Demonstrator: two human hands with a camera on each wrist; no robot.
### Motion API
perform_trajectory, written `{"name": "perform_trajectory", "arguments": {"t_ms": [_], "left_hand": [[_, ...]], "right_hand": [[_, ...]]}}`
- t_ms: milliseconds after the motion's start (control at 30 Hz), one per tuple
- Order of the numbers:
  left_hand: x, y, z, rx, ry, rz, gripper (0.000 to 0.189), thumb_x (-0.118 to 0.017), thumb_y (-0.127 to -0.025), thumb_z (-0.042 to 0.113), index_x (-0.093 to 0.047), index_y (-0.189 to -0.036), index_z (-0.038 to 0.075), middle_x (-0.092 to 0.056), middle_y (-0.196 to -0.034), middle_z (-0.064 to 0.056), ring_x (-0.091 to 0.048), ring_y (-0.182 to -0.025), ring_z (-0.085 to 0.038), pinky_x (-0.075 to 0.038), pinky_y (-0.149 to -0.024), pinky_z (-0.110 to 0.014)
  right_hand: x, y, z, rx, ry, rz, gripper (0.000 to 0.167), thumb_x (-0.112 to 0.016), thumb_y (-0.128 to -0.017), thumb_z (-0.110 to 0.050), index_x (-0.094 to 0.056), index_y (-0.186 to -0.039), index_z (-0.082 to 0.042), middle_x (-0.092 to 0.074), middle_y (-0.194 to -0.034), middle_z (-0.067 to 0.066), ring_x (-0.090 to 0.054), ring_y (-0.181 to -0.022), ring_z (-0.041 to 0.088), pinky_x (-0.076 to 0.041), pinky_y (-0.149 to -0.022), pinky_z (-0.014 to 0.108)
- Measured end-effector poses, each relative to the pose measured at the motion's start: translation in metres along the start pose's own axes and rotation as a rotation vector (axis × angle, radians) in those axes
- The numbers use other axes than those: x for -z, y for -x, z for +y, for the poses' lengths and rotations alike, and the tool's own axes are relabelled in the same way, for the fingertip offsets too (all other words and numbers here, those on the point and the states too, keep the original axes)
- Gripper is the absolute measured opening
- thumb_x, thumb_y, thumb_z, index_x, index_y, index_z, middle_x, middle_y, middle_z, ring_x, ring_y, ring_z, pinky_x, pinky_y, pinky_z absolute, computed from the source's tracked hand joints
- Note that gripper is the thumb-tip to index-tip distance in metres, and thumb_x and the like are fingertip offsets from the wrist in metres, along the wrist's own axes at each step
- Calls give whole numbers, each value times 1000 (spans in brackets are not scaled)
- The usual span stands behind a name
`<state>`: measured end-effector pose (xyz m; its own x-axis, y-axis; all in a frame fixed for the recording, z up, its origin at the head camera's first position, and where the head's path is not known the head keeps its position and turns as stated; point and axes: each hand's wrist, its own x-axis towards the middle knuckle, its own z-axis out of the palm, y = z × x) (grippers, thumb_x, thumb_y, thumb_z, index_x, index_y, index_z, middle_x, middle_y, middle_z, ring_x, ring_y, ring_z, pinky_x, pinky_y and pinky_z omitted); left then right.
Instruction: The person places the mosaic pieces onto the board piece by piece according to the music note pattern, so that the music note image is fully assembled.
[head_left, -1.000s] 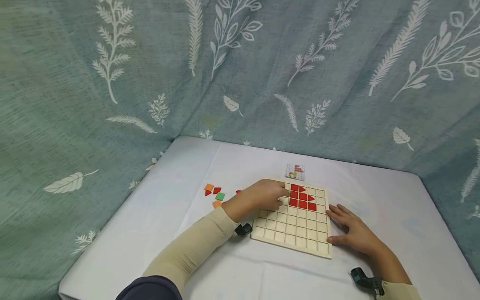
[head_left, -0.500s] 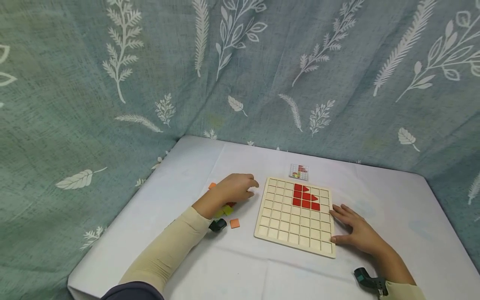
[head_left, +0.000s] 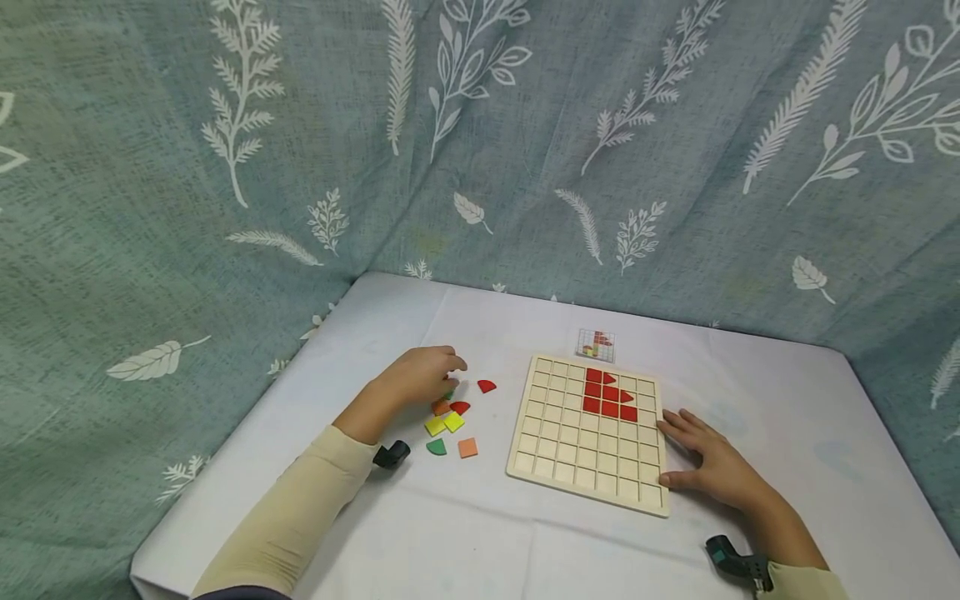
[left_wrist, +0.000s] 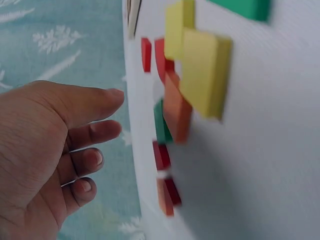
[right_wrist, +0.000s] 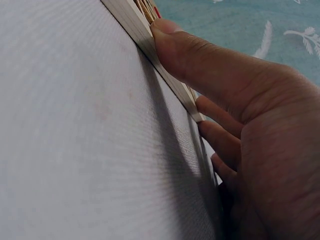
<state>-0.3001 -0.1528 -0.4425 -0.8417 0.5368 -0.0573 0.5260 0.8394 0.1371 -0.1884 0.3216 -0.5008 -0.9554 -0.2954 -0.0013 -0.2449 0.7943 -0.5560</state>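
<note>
My left hand (head_left: 417, 375) hovers over loose coloured pieces on the table's left side. In the left wrist view its thumb and index finger are apart, the other fingers loosely bent, and nothing is held. Beneath and beside it lie yellow squares (left_wrist: 206, 72), an orange piece (left_wrist: 176, 107), a green piece (left_wrist: 161, 122) and small red pieces (left_wrist: 161, 155). My right hand (head_left: 705, 462) touches the right edge of a wooden grid board (head_left: 566, 454) with thumb and fingertips. Red squares and pointed red pieces (head_left: 609, 408) sit in three rows in the board's upper part.
Behind the board lies a small pattern card (head_left: 596, 345). A red quarter-round piece (head_left: 487, 386) lies between the left hand and the board. Nearer the front are a green quarter-round (head_left: 437, 447) and an orange square (head_left: 468, 447). A leaf-printed curtain (head_left: 480, 150) hangs behind the white table (head_left: 480, 533).
My left hand has moved left from the board to above the loose pieces. The red pieces on the board look the same. My right hand has stayed at the board's edge.
</note>
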Motion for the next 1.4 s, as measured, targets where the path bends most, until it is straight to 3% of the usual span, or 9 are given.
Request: {"name": "perform_trajectory", "arguments": {"t_ms": [400,667,767,1067,1300,1400], "left_hand": [[-8,27,-34,13,2,53,21,-69,-87,14,-73,-108,13,-57,-83,3,-48,-70,-13,-44,-66,-29],[-13,32,-42,-3,-42,65,3,-69,-87,15,-71,-88,17,-51,-76,6,-46,-68,-13,-43,-64,-29],[-15,33,-45,-16,-60,71,5,-68,-87,13,-71,-85,17,-49,-74,6,-45,-66,-14,-42,-62,-29],[-13,31,-47,38,-9,54,10,-71,-86,13,-74,-95,16,-63,-86,5,-55,-76,-13,-49,-73,-33],[-10,30,-47,30,6,32,10,-71,-86,10,-73,-93,16,-63,-87,6,-55,-78,-15,-49,-74,-34],[-6,29,-46,50,16,22,10,-72,-85,13,-74,-95,15,-65,-91,5,-59,-84,-16,-50,-81,-37]], "right_hand": [[-2,-1,3,10,16,8,98,-80,-66,-60,-49,-143,-8,-34,-153,12,-16,-143,40,-16,-103,68],[-2,-1,2,-1,-2,6,98,-80,-66,-60,-50,-143,-8,-34,-153,12,-16,-143,40,-16,-103,69],[-2,-1,1,-5,-11,0,98,-80,-66,-60,-49,-143,-8,-34,-154,12,-15,-143,40,-16,-103,69],[-1,-1,3,-5,6,5,98,-80,-66,-60,-49,-143,-9,-34,-154,11,-15,-143,39,-16,-104,68],[-2,-1,4,4,0,12,98,-81,-65,-59,-50,-143,-8,-35,-153,11,-16,-143,39,-16,-104,68],[-2,-1,4,6,-10,13,97,-81,-65,-59,-50,-142,-8,-35,-153,11,-16,-143,40,-15,-103,68]]}}
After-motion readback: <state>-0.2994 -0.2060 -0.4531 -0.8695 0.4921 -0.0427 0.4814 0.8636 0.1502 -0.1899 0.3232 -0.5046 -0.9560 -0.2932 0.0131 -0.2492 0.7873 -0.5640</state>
